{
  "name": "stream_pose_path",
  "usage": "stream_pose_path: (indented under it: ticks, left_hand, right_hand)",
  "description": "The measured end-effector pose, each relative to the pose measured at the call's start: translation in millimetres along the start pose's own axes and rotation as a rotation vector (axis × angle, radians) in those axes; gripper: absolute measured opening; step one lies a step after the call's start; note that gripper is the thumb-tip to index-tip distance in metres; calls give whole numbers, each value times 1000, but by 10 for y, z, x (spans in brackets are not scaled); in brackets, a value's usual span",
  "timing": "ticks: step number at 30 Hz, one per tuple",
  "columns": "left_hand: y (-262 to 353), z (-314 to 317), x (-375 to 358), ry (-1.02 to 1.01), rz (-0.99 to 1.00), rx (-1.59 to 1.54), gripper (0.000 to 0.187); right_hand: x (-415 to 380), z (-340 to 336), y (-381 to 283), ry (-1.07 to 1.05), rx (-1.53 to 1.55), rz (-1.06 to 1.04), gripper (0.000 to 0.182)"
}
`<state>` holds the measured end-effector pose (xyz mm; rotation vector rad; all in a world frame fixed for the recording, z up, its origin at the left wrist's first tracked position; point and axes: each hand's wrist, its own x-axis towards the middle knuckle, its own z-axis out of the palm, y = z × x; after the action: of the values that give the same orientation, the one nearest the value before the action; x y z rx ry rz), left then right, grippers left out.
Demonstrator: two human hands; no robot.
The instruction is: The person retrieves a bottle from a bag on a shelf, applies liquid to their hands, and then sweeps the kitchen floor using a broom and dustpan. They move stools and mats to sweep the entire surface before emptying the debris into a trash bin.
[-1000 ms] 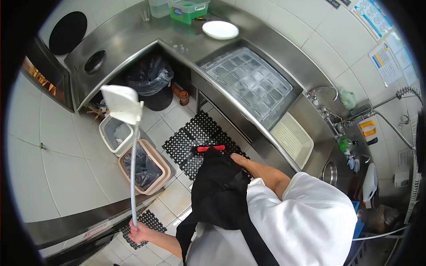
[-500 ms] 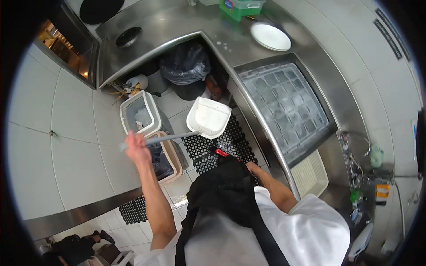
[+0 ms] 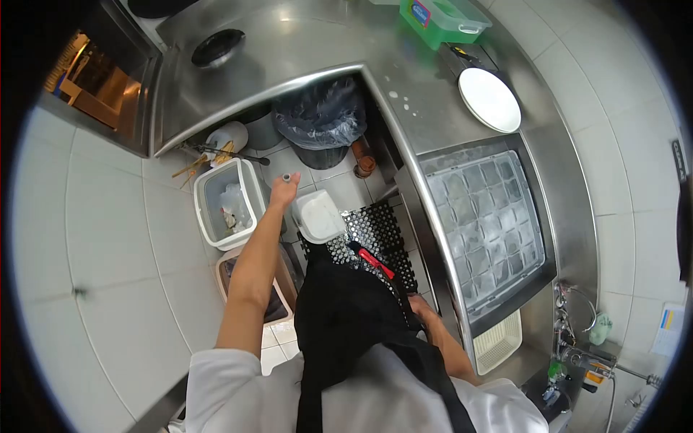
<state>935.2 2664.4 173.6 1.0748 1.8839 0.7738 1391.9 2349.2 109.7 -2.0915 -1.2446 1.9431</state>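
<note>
My left hand [image 3: 284,190] is closed around the grey handle [image 3: 286,177] of a long-handled dustpan, whose upper end points up at the camera. Below it, the white dustpan pan [image 3: 319,216] is at floor level, beside the black perforated mat [image 3: 386,231]. A red broom head [image 3: 375,263] with dark bristles is over the mat, to the right of the pan. My right hand [image 3: 419,307] is low by the counter side, its fingers curled in line with the broom; the apron hides part of the grip.
Two open bins, one white-rimmed [image 3: 202,209] and one beige-rimmed [image 3: 285,302], stand at left. A black-bagged bin [image 3: 321,155] is under the steel counter [image 3: 303,43]. At right are a rack over the sink [image 3: 491,231], a white plate [image 3: 490,99] and a green tub [image 3: 444,22].
My left hand has moved right and up with the dustpan handle, which has swung from lying across to pointing at the camera. The pan has turned, and more of the red broom head shows.
</note>
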Motion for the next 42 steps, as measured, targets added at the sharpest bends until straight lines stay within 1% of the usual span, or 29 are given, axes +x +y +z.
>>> stream_pose_path:
  ticks: [1,2,3,5,6,7,8,9,10,12,13,15,17,19,20,22,23,25,27,30,31,33,34,35,37,38,39,41,42]
  left_hand:
    - [55,-80,206,-32,-1,45,41]
    - [137,-138,448,-63,6,85,42]
    - [145,-180,749,-74,7,67,42]
    - [70,-261,1330,-118,85,167,42]
    - [202,-383,1528,-174,18,211,41]
    - [238,-445,1779,-180,17,193,41]
    - [230,-516,2046,-186,63,283,41]
    - [197,-580,2287,-192,107,376,40]
    - [176,-619,2511,-209,140,412,41]
    - [181,-715,2854,-266,146,437,41]
    - [183,-751,2933,-318,161,476,41]
    - [222,-798,2978,-321,176,444,38]
    - [344,-879,2937,-327,191,418,34]
    - [625,-1042,2760,-672,351,320,26]
    - [813,-1131,2604,-728,444,344,20]
    - [645,-943,2521,-808,572,389,18]
    - [744,-923,2365,-916,658,430,16]
    - [658,-792,2147,-852,666,478,15]
    - [450,-662,2175,-863,827,466,16]
    - [213,-673,2283,-823,848,385,18]
    - [251,-738,2237,-825,851,394,18]
    - [423,-922,2186,-764,747,467,21]
    - [402,-955,2232,-786,726,473,21]
    - [403,-980,2251,-776,734,485,21]
    - [382,-1000,2234,-693,660,453,20]
    - [389,-1012,2226,-649,585,485,21]
    - [400,-1029,2169,-641,591,496,21]
    - [456,-1100,2089,-384,266,260,25]
    - [234,-1024,2187,-260,283,240,23]
  right_hand:
    - [73,18,58,-10,-85,3,42]
    - [697,57,872,2,-537,-123,38]
    - [616,73,742,15,-548,-109,38]
    - [279,1,146,107,-478,-115,37]
    - [187,-40,-229,117,-498,-105,37]
    - [111,-25,-619,60,-457,0,38]
    - [73,-2,-948,1,-413,107,38]
    - [64,14,-1201,4,-422,120,38]
    - [76,5,-1426,-57,-452,158,39]
    - [103,48,-1739,-70,-449,158,37]
    - [85,116,-1887,-75,-447,180,37]
    - [87,188,-2186,33,-207,362,35]
    - [53,225,-2518,31,-190,352,36]
    - [37,317,-2773,16,-168,331,37]
    - [31,351,-2872,48,-121,358,39]
    - [107,350,-3059,70,-77,381,43]
    - [130,329,-3128,48,-37,351,44]
    - [164,207,-3232,10,-5,308,46]
    - [226,91,-3294,11,22,303,45]
    - [240,25,-3435,80,44,250,45]
    - [242,26,-3375,78,52,246,45]
    - [403,-5,-3246,144,-32,178,38]
    - [448,-18,-3201,192,-117,188,40]
    - [457,-30,-3227,194,-111,173,40]
    - [410,-53,-3224,291,-143,201,41]
    - [723,-148,-2456,194,-338,-104,40]
    - [661,-163,-2397,195,-332,-117,40]
    - [621,-198,-2526,246,-311,-55,33]
    - [618,-201,-2600,286,-309,-53,29]
